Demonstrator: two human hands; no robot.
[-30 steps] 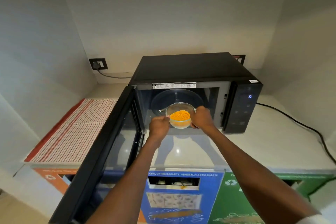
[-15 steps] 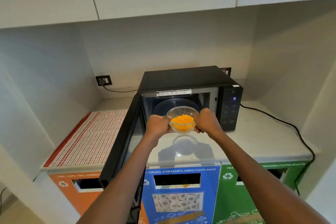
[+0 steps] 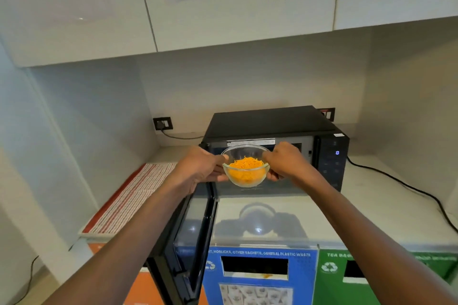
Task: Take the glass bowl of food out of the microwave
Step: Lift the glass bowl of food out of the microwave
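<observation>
Pale counter (image 3: pixel 371 208), glass bowl (image 3: pixel 245 165), orange shreds

Clear, smooth glass bowl (image 3: pixel 245 166) catching the light, shredded orange food showing through its wall; behind it at twelve o'clock the microwave (image 3: pixel 270 122), top matt black, control panel glossy dark; door (image 3: pixel 190 235) at seven o'clock shiny and reflective; countertop (image 3: pixel 260 220) polished, mirroring the bowl; striped woven cloth (image 3: pixel 131 193) at nine o'clock; glossy white cabinets (image 3: pixel 223 0) overhead.
</observation>
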